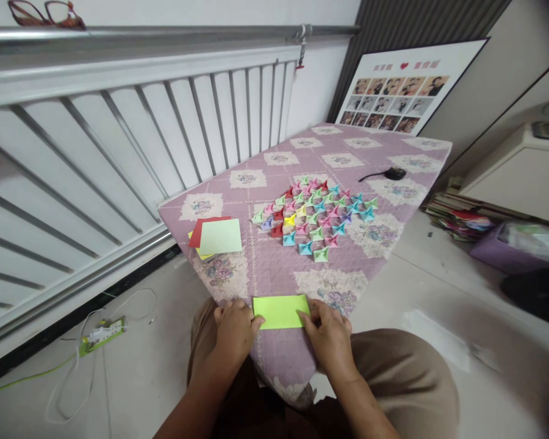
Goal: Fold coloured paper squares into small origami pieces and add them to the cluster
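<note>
A bright green sheet of paper (281,312), now a wide rectangle that looks folded, lies flat on the table near its front corner. At its left end, my left hand (235,328) pinches the edge, thumb on top and fingers curled. My right hand (328,332) grips the right end the same way. Beyond the sheet stand several small folded paper pieces (316,234) in rows, coloured red, pink, green, blue and yellow. To the left rests a stack of square paper (221,236), pale green on top with red and yellow edges showing beneath.
The table is covered by a purple floral cloth (274,274). A black object with a short cable (394,174) lies at the far right. A white radiator (165,134) borders the left side; a photo board (393,91) leans behind. A power strip (103,334) sits on the floor.
</note>
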`<state>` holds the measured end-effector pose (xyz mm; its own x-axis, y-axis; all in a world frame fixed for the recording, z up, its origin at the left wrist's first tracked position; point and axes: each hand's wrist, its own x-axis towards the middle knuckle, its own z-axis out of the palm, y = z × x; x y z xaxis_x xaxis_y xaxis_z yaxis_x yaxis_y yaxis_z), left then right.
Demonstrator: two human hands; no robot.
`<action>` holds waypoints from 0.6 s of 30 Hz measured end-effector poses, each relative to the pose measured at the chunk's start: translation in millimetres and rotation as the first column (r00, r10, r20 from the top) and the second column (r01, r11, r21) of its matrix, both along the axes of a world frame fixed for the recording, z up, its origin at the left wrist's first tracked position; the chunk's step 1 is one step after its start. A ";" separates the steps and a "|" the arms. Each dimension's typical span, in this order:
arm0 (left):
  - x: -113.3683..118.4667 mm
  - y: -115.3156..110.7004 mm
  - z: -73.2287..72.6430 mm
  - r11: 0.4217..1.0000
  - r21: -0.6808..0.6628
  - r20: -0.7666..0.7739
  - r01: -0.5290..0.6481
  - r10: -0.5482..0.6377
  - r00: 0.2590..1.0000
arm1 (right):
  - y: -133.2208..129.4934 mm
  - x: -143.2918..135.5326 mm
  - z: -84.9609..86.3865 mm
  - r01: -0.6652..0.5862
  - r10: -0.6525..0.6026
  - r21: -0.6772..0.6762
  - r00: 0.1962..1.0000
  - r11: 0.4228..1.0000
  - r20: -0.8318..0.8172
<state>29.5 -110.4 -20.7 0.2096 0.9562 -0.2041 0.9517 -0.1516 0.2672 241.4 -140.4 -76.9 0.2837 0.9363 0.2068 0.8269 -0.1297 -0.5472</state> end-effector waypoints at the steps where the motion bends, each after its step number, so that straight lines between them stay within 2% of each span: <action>1: 0.2 0.0 1.0 1.000 -0.001 -0.002 0.001 -0.001 1.000 | 0.2 -0.1 0.3 -0.002 0.002 0.000 1.000 1.000 0.010; 13: 3.0 2.1 7.0 1.000 -0.020 -0.036 0.014 -0.015 0.999 | 2.0 -0.7 1.2 -0.006 0.006 0.002 0.992 1.000 0.124; 18: 3.6 2.9 5.1 1.000 -0.018 -0.048 0.016 -0.017 0.999 | 2.7 -0.8 1.9 -0.004 0.007 -0.018 0.992 1.000 0.127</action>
